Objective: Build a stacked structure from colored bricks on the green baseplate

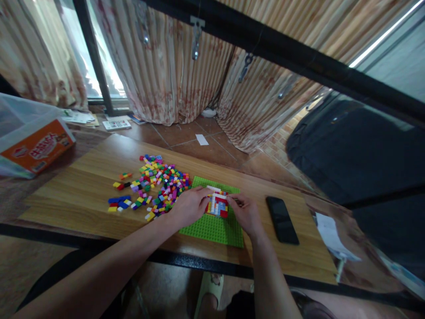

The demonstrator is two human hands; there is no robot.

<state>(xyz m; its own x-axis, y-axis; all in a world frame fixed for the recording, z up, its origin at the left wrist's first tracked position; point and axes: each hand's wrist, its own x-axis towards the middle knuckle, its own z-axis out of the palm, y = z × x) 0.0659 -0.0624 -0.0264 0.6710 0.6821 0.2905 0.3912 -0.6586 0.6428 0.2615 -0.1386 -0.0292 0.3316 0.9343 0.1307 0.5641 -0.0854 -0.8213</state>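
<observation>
A small block build [218,207] of white, red, blue and yellow toy bricks sits on the green baseplate [212,232]. From its left side my left hand [190,206] grips it, thumb and fingers bent at the upper left edge. My right hand [245,213] pinches at the upper right edge of the same build, fingers close together near a white row of bricks. The fingers hide part of the build's far edge, and I cannot make out whether either hand has a separate loose brick.
A pile of loose colourful toy bricks [166,181] spreads over the wooden table [89,177] left of the baseplate. A black phone [282,220] lies to the right. A clear plastic box [26,115] with an orange label [41,148] stands far left. A dark metal bar [232,33] crosses above.
</observation>
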